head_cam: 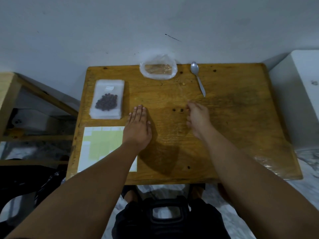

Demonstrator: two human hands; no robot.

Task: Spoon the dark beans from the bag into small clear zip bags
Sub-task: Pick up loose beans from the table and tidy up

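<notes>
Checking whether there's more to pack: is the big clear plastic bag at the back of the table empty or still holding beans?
Apparently empty: the crumpled clear plastic bag shows only the wooden table through it, no dark beans.

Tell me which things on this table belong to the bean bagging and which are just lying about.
For the job:
crumpled clear plastic bag
metal spoon
stack of small clear zip bags
dark beans in the top one

Lying about:
white and yellow label sheet
white box

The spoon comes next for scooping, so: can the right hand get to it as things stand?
Probably yes. The spoon lies just beyond the right hand on bare table, with nothing between them.
</notes>
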